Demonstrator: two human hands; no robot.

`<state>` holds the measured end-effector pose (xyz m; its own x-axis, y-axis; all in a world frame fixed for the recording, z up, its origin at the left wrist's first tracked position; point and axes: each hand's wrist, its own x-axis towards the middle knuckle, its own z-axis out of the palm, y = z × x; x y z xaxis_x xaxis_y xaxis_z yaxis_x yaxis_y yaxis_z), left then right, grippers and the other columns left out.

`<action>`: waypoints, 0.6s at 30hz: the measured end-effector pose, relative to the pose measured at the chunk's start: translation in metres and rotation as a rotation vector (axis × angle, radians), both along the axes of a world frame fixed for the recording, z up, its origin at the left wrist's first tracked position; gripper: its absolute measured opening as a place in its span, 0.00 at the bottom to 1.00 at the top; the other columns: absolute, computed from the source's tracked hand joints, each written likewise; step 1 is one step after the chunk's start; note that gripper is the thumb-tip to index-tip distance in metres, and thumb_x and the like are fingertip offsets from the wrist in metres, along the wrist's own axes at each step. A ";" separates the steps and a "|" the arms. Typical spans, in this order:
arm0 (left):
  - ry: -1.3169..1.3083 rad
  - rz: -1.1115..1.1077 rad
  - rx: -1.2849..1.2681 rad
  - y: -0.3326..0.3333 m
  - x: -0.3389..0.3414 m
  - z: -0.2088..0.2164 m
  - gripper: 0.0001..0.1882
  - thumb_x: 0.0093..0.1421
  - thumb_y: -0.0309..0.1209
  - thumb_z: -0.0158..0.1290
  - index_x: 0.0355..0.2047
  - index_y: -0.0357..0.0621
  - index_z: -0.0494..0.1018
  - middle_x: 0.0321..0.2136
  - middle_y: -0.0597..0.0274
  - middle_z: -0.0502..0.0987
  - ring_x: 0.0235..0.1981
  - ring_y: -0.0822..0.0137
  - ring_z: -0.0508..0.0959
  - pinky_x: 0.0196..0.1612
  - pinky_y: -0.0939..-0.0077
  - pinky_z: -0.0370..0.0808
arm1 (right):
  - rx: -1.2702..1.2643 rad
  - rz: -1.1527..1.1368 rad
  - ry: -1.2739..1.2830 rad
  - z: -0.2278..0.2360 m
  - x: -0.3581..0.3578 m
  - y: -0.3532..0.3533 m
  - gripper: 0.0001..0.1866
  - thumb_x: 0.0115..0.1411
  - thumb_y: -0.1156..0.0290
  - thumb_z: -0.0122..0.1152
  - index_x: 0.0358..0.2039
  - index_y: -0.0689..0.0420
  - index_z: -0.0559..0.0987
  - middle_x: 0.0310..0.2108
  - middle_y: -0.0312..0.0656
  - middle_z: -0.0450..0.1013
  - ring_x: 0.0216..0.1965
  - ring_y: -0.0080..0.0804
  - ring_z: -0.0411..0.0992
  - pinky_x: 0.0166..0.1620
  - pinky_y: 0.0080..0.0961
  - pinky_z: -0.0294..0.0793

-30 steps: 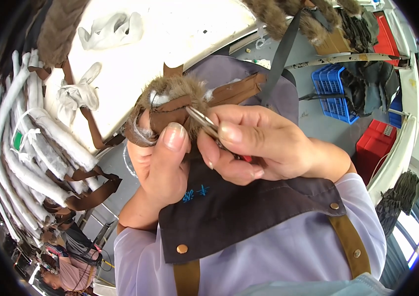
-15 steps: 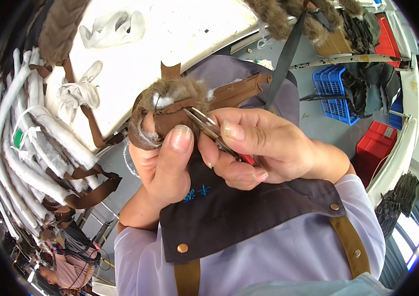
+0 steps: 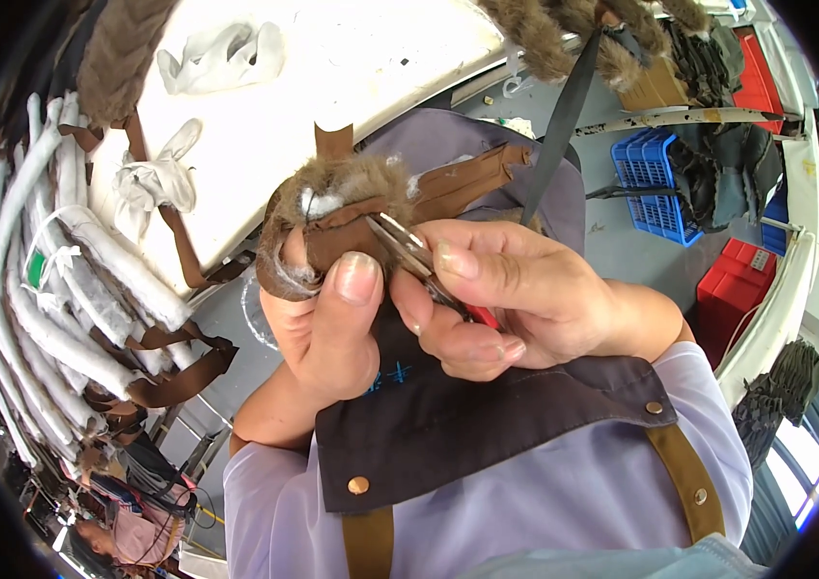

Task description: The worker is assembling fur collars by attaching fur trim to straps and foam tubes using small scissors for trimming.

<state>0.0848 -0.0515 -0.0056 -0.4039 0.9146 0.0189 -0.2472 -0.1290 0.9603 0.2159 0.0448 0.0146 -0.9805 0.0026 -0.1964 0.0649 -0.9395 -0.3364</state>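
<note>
My left hand (image 3: pixel 325 333) is closed on a brown fur-trimmed fabric piece (image 3: pixel 344 243), its thumb pressed on the smooth brown cloth. White stuffing (image 3: pixel 321 203) shows at a gap along the edge, with a dark thread across it. Small metal snips (image 3: pixel 400 241) with a bit of red near the grip are pinched in my right hand (image 3: pixel 525 294). Their pointed tips lie against the cloth edge, just right of my left thumb. From behind the piece a brown fabric strip (image 3: pixel 467 183) stretches to the right.
A white table (image 3: pixel 265 135) stands ahead, with white gloves (image 3: pixel 154 183) on it. White padded tubes (image 3: pixel 72 270) hang in a bundle on the left. At right are a blue crate (image 3: pixel 646 183) and a red box (image 3: pixel 736 280). A person (image 3: pixel 139 531) is at lower left.
Both hands, the fur-trimmed piece and the snips have shifted very slightly right and down together. The grip of each hand looks the same.
</note>
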 end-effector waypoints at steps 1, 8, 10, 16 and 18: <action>0.026 0.007 -0.029 0.002 0.003 0.006 0.22 0.57 0.42 0.44 0.40 0.33 0.65 0.28 0.58 0.71 0.29 0.71 0.70 0.33 0.78 0.67 | 0.005 -0.002 0.000 0.000 0.000 0.000 0.20 0.64 0.53 0.38 0.35 0.61 0.64 0.14 0.34 0.57 0.13 0.16 0.49 0.18 0.14 0.50; 0.007 -0.102 0.118 -0.003 -0.002 -0.008 0.19 0.57 0.39 0.45 0.41 0.34 0.66 0.28 0.60 0.71 0.28 0.73 0.69 0.32 0.80 0.66 | 0.070 -0.037 -0.053 -0.003 -0.005 0.000 0.18 0.65 0.56 0.39 0.32 0.61 0.66 0.14 0.33 0.57 0.13 0.16 0.50 0.18 0.14 0.50; -0.012 -0.077 0.099 -0.003 0.000 -0.010 0.20 0.57 0.39 0.45 0.41 0.34 0.66 0.28 0.59 0.72 0.28 0.73 0.69 0.32 0.80 0.66 | 0.126 -0.053 -0.084 -0.005 -0.006 0.001 0.17 0.65 0.58 0.40 0.31 0.61 0.66 0.13 0.33 0.57 0.13 0.17 0.50 0.19 0.15 0.50; 0.079 0.058 -0.020 -0.001 0.004 -0.003 0.22 0.56 0.41 0.45 0.40 0.32 0.66 0.28 0.56 0.72 0.27 0.72 0.69 0.32 0.79 0.67 | 0.091 0.026 -0.028 -0.003 0.002 0.001 0.19 0.64 0.56 0.41 0.34 0.63 0.66 0.14 0.33 0.57 0.14 0.16 0.50 0.18 0.15 0.50; 0.084 0.062 -0.032 -0.002 0.004 -0.004 0.23 0.56 0.42 0.45 0.40 0.31 0.66 0.28 0.55 0.72 0.27 0.71 0.70 0.33 0.78 0.67 | 0.077 0.025 -0.017 -0.004 0.002 0.001 0.21 0.63 0.55 0.42 0.35 0.64 0.66 0.14 0.34 0.58 0.14 0.16 0.50 0.17 0.14 0.50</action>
<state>0.0884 -0.0532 -0.0091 -0.4583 0.8884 0.0266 -0.1577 -0.1107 0.9813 0.2182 0.0458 0.0110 -0.9770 -0.0058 -0.2131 0.0940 -0.9090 -0.4061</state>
